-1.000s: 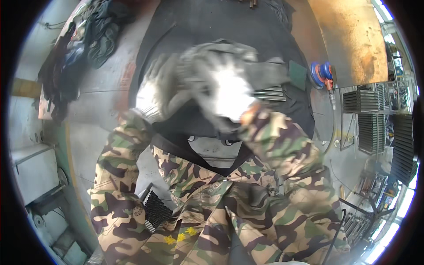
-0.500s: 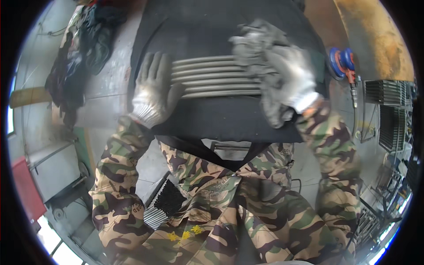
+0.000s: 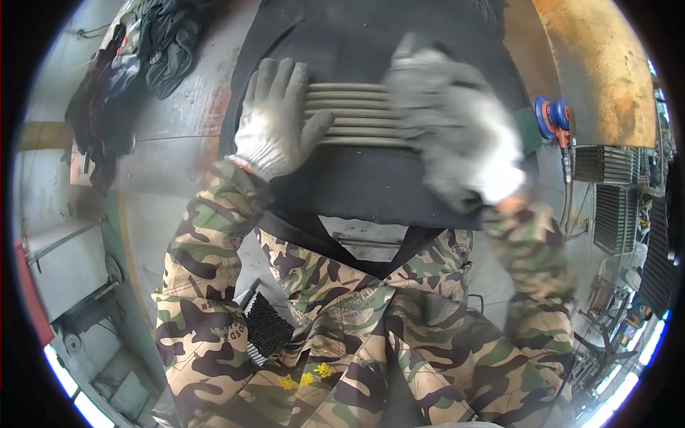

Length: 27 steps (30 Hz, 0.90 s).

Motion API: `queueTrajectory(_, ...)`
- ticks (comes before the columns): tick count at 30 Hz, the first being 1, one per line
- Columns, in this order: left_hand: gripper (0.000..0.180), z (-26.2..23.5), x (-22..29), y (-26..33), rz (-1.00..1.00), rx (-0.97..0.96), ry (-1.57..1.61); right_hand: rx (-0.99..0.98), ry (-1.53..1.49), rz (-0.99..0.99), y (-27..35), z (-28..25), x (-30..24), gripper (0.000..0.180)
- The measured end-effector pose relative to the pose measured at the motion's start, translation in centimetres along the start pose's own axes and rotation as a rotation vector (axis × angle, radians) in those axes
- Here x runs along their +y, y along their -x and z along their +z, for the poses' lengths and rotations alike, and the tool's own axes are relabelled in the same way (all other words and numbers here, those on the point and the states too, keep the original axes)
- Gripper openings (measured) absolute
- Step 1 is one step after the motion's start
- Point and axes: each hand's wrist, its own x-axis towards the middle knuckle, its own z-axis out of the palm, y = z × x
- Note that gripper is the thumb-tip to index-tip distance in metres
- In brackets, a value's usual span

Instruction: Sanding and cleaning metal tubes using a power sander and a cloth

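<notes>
Several grey metal rods lie side by side in a flat row on a black cloth cover. My left hand, in a white knit glove, rests flat over their left ends with fingers stretched out and thumb apart. Over the right part of the row, my gloved right hand presses a crumpled grey rag. Motion blurs this hand, and its fingers are partly lost in the rag. The right ends of the rods are hidden beneath the rag.
A blue and orange sander with a hose lies right of the black cover. Dark cloths are heaped at the far left. Racks of dark bars stand on the right. A bundle of tubes sits low by my left forearm.
The rods and my left hand have shifted a little to the right in view. The rag in my right hand has moved along the row and covers more of it. The view has also shifted slightly.
</notes>
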Motion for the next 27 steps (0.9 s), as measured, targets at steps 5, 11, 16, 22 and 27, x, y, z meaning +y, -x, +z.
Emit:
queueTrajectory(5, 0.076, 7.5, -9.8, 6.4, 0.035, 0.018, 0.317, 0.076, 0.419, -0.109, -8.4, 15.2, -6.8, 0.072)
queueTrajectory(11, 0.082, -0.1, -3.6, 3.0, 0.099, -0.026, 0.227, -0.136, 0.359, -0.091, -9.0, 12.1, -4.6, 0.053)
queueTrajectory(16, 0.086, -0.4, -0.9, 1.9, 0.094, -0.084, 0.025, -0.020, 0.373, -0.039, -2.3, 5.2, 2.6, 0.082)
queueTrajectory(22, 0.076, -1.5, 0.3, 1.7, 0.060, -0.138, 0.013, 0.250, 0.401, -0.185, 2.6, -0.7, 9.2, 0.057)
queueTrajectory(27, 0.079, -2.1, 0.3, 2.0, 0.020, -0.168, -0.025, 0.203, 0.421, -0.184, 3.1, -2.3, 10.3, 0.059)
